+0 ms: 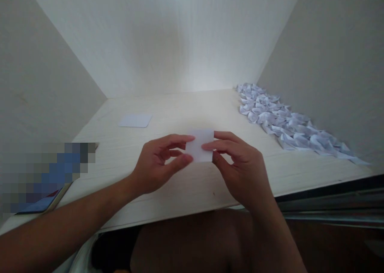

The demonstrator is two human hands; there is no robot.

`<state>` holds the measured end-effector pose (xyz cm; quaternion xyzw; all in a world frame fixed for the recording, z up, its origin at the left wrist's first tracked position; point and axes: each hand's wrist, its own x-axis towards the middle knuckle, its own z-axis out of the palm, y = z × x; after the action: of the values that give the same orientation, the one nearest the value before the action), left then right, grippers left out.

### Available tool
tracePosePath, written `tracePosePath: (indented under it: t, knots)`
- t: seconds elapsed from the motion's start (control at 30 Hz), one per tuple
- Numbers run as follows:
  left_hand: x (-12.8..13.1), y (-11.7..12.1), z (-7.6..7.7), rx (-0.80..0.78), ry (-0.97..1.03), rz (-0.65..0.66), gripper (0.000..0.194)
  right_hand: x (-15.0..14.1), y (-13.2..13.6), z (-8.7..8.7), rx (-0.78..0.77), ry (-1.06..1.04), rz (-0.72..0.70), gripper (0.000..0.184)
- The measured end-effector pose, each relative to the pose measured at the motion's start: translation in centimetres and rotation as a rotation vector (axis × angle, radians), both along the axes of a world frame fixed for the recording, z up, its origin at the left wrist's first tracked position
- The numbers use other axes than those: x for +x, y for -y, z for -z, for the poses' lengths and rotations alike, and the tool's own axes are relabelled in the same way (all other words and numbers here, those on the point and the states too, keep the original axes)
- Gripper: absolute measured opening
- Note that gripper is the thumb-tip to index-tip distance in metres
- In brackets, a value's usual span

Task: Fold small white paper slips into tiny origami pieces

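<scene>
A small white sheet of paper (199, 148), roughly square, is held up between my two hands above the desk near its front edge. My left hand (160, 161) pinches its left side, with the thumb at the lower corner and a finger near the upper one. My right hand (240, 161) grips the right side, one finger lying across the paper's face and the thumb at the lower right corner. To the far left of my hands, a flat stack of white paper (136, 120) lies on the desk.
Many folded white paper pieces (279, 117) are heaped along the right wall. A tablet-like device (51, 201), partly blurred out, stands at the left edge. The pale desk (186, 105) is enclosed by walls at the back and both sides.
</scene>
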<state>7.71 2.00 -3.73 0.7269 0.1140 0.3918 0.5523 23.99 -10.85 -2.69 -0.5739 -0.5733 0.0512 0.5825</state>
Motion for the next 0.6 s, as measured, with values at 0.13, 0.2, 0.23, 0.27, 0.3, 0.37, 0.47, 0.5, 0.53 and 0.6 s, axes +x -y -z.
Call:
tracePosePath:
  t: [0.13,0.2,0.23,0.27,0.3,0.37,0.47,0.5,0.53,0.6]
  knots:
    - [-0.4,-0.6,0.2,0.386,0.092,0.058,0.05,0.4,0.8,-0.4,-0.033,-0.157,-0.084,0.028]
    - [-0.5,-0.7,0.1,0.476,0.109,-0.017,0.037,0.4,0.9,-0.4,-0.046,-0.199,-0.113,0.026]
    - [-0.6,-0.7,0.0,0.493,0.105,-0.056,0.03,0.3,0.8,-0.4,-0.046,-0.209,-0.12,0.025]
    - [-0.6,-0.6,-0.1,0.497,0.093,-0.084,0.026,0.1,0.8,-0.4,-0.044,-0.214,-0.122,0.024]
    - [-0.7,-0.5,-0.3,0.49,0.076,-0.102,0.024,0.0,0.7,-0.4,-0.038,-0.219,-0.117,0.023]
    - [-0.7,-0.3,-0.7,0.465,0.042,-0.132,0.02,-0.4,0.6,-0.3,-0.024,-0.224,-0.095,0.02]
    - [-0.8,0.0,-1.2,0.461,0.015,-0.197,0.014,-0.8,0.5,-0.4,-0.031,-0.23,-0.065,0.016]
    - [-0.8,0.1,-1.3,0.461,0.009,-0.218,0.012,-0.9,0.5,-0.4,-0.037,-0.235,-0.063,0.015]
    - [-0.8,0.2,-1.4,0.458,0.002,-0.234,0.011,-1.0,0.4,-0.5,-0.039,-0.239,-0.068,0.014]
    - [-0.8,0.3,-1.4,0.439,-0.005,-0.242,0.01,-1.2,0.3,-0.6,-0.026,-0.247,-0.092,0.011]
